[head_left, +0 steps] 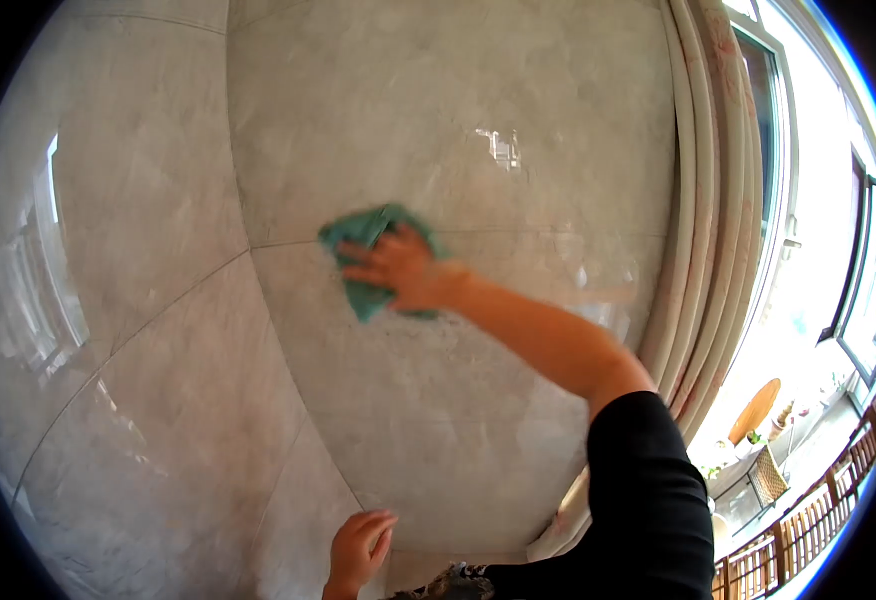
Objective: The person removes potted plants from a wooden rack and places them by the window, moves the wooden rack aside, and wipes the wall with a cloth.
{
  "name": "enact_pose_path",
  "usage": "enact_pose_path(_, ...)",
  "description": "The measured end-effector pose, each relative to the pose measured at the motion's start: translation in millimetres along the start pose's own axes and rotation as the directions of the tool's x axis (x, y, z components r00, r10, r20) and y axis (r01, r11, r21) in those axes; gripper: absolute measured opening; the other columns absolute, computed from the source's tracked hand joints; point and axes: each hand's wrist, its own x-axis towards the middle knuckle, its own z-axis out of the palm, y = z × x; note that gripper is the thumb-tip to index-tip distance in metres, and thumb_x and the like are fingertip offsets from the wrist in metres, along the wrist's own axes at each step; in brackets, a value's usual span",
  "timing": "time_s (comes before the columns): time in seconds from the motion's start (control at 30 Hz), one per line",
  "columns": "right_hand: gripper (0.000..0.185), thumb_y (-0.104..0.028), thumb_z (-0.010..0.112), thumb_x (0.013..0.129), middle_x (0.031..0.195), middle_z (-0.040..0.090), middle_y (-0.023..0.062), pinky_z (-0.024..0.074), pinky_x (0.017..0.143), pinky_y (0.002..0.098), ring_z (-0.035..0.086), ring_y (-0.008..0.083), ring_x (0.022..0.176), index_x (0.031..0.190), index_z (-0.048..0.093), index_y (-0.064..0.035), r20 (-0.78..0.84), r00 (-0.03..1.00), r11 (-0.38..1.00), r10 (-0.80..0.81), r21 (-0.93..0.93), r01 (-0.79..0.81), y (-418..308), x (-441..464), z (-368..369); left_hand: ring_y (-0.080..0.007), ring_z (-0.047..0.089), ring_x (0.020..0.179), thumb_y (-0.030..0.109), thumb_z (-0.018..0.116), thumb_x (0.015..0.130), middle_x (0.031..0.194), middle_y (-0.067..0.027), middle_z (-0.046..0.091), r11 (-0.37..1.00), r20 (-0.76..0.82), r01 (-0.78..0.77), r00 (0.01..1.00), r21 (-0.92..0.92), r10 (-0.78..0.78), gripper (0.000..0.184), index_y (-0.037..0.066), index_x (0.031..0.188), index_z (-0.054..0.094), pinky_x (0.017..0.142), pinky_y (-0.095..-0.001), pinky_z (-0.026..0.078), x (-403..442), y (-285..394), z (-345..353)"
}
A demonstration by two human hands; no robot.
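My right hand [403, 268] lies with spread fingers on a green cloth [366, 300], pressing it against a glossy beige-grey tiled wall [438, 110]. The cloth is bunched under the palm and sticks out past the fingertips and below the hand. Both hand and cloth are slightly blurred. Low in the view, my left hand [360, 550] is loosely curled, its fingers together and nothing visible in them. It is nearest to the lower part of the wall, apart from the cloth.
Long pale curtains [698, 200] hang on the right beside a bright window [808, 200]. Lower right, a brown slatted wooden railing or furniture [798, 525], a round wooden board [755, 410] and small plants show. Light reflects off the tiles.
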Motion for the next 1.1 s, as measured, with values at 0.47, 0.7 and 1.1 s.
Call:
enact_pose_path(0.47,0.067,-0.045,0.055,0.093,0.153,0.046,0.0131,0.0287,0.11,0.0653,0.039,0.0424,0.139,0.143,0.049,-0.0014,-0.936,0.086,0.105,0.34,-0.053,-0.993,340.1,-47.0,-225.3,-0.0307,0.068,0.086,0.012,0.071,0.085,0.094,-0.0091,0.074,0.901,-0.155,0.355,0.933,0.249,-0.325,0.014,0.011,0.099,0.075,0.078,-0.0415,0.055,-16.5,-5.5,29.7)
enact_pose_path(0.7,0.086,-0.056,0.067,0.082,0.161,0.034,0.0102,0.0194,0.118,0.0631,0.029,0.0356,0.148,0.151,0.042,-0.0109,-0.555,0.797,0.878,0.237,-0.228,-0.42,169.0,119.8,-129.9,-0.0274,0.069,0.087,0.01,0.068,0.087,0.094,-0.0055,0.074,0.984,-0.006,0.018,1.0,0.177,-0.018,0.014,0.012,0.099,0.075,0.073,-0.04,0.056,114.2,45.5,91.3)
enact_pose_path(1.1,0.055,-0.037,0.062,0.09,0.15,0.052,0.0021,0.0365,0.109,0.0581,0.05,0.0275,0.135,0.144,0.054,-0.0294,-0.796,0.516,0.736,0.318,-0.136,-0.663,353.2,-55.1,-259.6,-0.0299,0.069,0.089,0.013,0.07,0.085,0.092,-0.0079,0.074,0.936,-0.134,0.105,0.989,0.336,-0.063,0.01,0.011,0.093,0.076,0.075,-0.0416,0.055,71.6,11.3,98.1)
